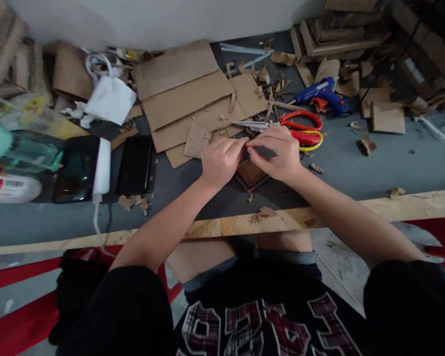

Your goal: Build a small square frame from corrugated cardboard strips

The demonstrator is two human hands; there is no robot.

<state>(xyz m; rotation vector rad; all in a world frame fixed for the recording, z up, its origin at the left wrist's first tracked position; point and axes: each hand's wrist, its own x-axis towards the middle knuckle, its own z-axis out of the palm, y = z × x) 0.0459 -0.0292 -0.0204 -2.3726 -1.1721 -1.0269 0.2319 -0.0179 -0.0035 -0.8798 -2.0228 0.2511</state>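
I am watching both hands meeting at the middle of the grey bench (374, 163), fingertips touching over a small cardboard piece (250, 174). The left hand (220, 160) is coming in from 7 o'clock, the right hand (278, 153) from 4 o'clock, wrists angled inward, forearms forming a V. Both are pinching the piece's top edge between thumb and forefingers; neither is nearer, they are sharing it. The piece is lying directly under and between them, its brown diamond face showing toward 6 o'clock, long axis running roughly 12 to 6. Red scissors (300, 129) are lying just beside the right hand at 1 o'clock, a blue glue gun (324, 95) beyond.
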